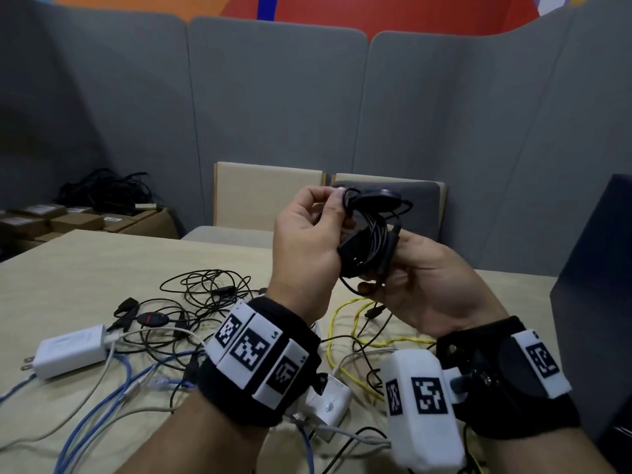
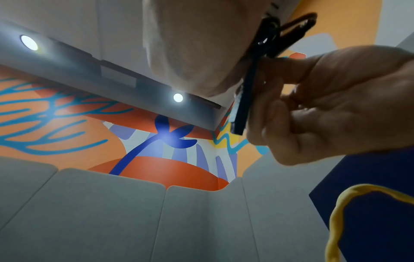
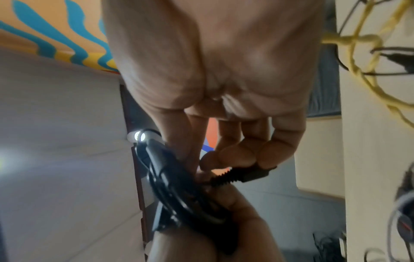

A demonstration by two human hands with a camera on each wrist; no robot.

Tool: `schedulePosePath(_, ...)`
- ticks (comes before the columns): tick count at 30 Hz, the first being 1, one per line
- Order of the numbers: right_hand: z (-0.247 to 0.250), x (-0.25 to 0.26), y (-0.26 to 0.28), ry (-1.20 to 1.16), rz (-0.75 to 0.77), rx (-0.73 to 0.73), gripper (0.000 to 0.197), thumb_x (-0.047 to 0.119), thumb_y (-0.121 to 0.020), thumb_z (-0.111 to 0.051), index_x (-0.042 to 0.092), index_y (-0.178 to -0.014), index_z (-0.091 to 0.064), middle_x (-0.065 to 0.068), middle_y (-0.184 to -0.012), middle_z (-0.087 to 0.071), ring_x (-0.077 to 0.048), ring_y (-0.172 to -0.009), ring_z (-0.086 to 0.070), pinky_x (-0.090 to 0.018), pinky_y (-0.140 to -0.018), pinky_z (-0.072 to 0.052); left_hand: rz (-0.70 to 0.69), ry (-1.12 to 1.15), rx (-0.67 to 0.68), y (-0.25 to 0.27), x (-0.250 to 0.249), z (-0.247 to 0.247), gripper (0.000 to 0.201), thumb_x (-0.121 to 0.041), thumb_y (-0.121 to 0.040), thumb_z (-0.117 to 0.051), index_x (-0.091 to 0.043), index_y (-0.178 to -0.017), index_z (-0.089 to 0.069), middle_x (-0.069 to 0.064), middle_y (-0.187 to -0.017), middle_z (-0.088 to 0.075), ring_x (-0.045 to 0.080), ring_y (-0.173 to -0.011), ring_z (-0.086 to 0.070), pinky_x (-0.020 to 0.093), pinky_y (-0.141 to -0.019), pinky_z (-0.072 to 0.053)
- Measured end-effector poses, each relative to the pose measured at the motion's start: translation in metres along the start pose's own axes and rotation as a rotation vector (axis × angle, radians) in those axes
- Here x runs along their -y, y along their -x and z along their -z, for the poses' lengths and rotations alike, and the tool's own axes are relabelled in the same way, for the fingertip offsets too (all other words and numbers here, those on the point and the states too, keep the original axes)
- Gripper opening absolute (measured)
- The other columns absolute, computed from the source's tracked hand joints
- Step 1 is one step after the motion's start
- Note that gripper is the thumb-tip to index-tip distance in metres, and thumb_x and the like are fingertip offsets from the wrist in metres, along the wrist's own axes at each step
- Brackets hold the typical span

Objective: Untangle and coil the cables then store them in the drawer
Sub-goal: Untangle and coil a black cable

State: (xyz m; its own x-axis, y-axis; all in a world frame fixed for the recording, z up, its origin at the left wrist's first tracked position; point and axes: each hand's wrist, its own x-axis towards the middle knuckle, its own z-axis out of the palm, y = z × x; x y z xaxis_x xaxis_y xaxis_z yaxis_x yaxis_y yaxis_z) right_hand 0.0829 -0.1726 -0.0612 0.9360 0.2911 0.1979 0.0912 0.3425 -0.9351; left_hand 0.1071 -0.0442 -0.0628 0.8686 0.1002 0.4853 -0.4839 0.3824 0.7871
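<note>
1. Left hand [image 1: 307, 234]: fingers curled, pinching the coiled black cable bundle [image 1: 371, 241] above the beige counter [image 1: 85, 268].
2. Right hand [image 1: 427, 285]: fingers curled under that bundle, gripping it.
3. Below, a loose black cable tangle [image 1: 205, 295], a white power adapter [image 1: 71, 350] and a yellow twisted cable [image 1: 345, 323] lie on the counter.

Pale wooden table [image 1: 85, 268] filling the lower frame. Lying on it: a tangle of black cables [image 1: 201, 295] at centre; a white charger [image 1: 73, 350] at lower left; blue cables [image 1: 102, 398] along the bottom; a yellow cable [image 1: 345, 323] right of centre.
</note>
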Motion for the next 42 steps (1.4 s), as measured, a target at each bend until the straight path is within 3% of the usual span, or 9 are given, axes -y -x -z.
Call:
schedulePosePath(8, 0.008, 0.016, -0.001, 0.217, 0.306, -0.182, 0.017, -0.004, -0.087, -0.055, 0.011, -0.095, -0.059, -0.003, -0.083, -0.068, -0.016, -0.07, -0.064, -0.028, -0.064, -0.055, 0.007, -0.012, -0.053, -0.004, 0.0, 0.002, 0.013, -0.015, -0.097, -0.054, -0.013, -0.086, -0.059, -0.001, -0.063, -0.056, 0.008, -0.049, -0.049, 0.019, -0.04, -0.039)
schedulePosePath(13, -0.002, 0.022, 0.005, 0.438, 0.423, -0.223, 0.006, 0.017, -0.092, -0.058, 0.015, -0.088, -0.062, -0.003, -0.081, -0.07, -0.02, -0.077, -0.068, -0.032, -0.071, -0.056, -0.024, -0.042, -0.061, -0.002, 0.003, 0.0, 0.012, -0.014, -0.096, -0.056, -0.013, -0.085, -0.06, -0.001, -0.064, -0.057, 0.007, -0.056, -0.053, 0.019, -0.048, -0.045)
schedulePosePath(20, -0.012, 0.013, -0.002, 0.166, 0.242, -0.271, 0.02, 0.004, -0.102, -0.038, 0.017, -0.087, -0.037, -0.017, -0.095, -0.061, -0.029, -0.08, -0.059, -0.033, -0.062, -0.053, 0.03, 0.014, -0.015, 0.0, -0.002, 0.0, 0.01, -0.013, -0.098, -0.051, -0.009, -0.09, -0.055, -0.002, -0.064, -0.054, 0.003, -0.044, -0.05, 0.014, -0.038, -0.037)
schedulePosePath(23, -0.009, 0.004, -0.007, 0.675, 0.386, -0.364, 0.021, 0.014, -0.094, -0.047, 0.03, -0.081, -0.043, -0.006, -0.093, -0.06, -0.03, -0.087, -0.06, -0.045, -0.076, -0.053, 0.047, -0.007, -0.069, -0.001, 0.003, -0.001, 0.012, -0.012, -0.098, -0.052, -0.011, -0.086, -0.055, -0.001, -0.065, -0.058, 0.006, -0.045, -0.052, 0.016, -0.038, -0.037)
schedulePosePath(27, -0.017, 0.001, 0.001, 1.307, 0.615, -0.314, 0.019, 0.027, -0.083, -0.065, 0.039, -0.096, -0.056, 0.01, -0.115, -0.043, -0.016, -0.107, -0.046, -0.04, -0.093, -0.042, 0.069, 0.021, -0.134, -0.007, 0.005, 0.002, 0.012, -0.013, -0.097, -0.055, -0.011, -0.085, -0.057, 0.014, -0.08, -0.061, 0.017, -0.06, -0.058, 0.022, -0.044, -0.044)
schedulePosePath(31, -0.022, -0.007, -0.002, 1.417, 0.764, -0.318, 0.027, 0.023, -0.079, -0.072, 0.029, -0.105, -0.069, 0.0, -0.115, -0.051, -0.021, -0.099, -0.044, -0.052, -0.083, -0.046, 0.068, 0.019, -0.135, -0.007, 0.004, 0.004, 0.011, -0.012, -0.096, -0.056, -0.011, -0.085, -0.058, 0.017, -0.084, -0.062, 0.027, -0.073, -0.06, 0.029, -0.054, -0.05)
schedulePosePath(35, -0.022, -0.011, -0.005, 1.452, 0.902, -0.396, 0.016, 0.025, -0.083, -0.066, 0.023, -0.097, -0.074, 0.004, -0.102, -0.06, -0.022, -0.094, -0.047, -0.04, -0.081, -0.035, 0.113, 0.015, -0.091, -0.006, 0.005, 0.004, 0.01, -0.014, -0.097, -0.055, -0.011, -0.089, -0.058, 0.019, -0.089, -0.062, 0.029, -0.078, -0.059, 0.034, -0.061, -0.05)
schedulePosePath(38, -0.03, -0.007, -0.001, 1.442, 0.926, -0.295, 0.015, 0.024, -0.085, -0.066, 0.026, -0.097, -0.075, 0.013, -0.102, -0.061, -0.017, -0.093, -0.045, -0.036, -0.081, -0.028, 0.132, 0.079, -0.122, -0.009, 0.001, 0.008, 0.01, -0.011, -0.099, -0.05, -0.007, -0.092, -0.055, 0.022, -0.093, -0.06, 0.029, -0.083, -0.059, 0.033, -0.067, -0.051)
schedulePosePath(42, -0.043, 0.005, 0.008, 1.277, 0.9, 0.065, 0.013, 0.012, -0.085, -0.066, 0.013, -0.096, -0.074, 0.005, -0.099, -0.062, -0.011, -0.088, -0.056, -0.027, -0.082, -0.045, 0.097, 0.102, -0.237, -0.014, -0.008, 0.016, 0.016, -0.013, -0.1, -0.049, -0.01, -0.086, -0.053, 0.01, -0.075, -0.06, 0.017, -0.064, -0.058, 0.025, -0.057, -0.051)
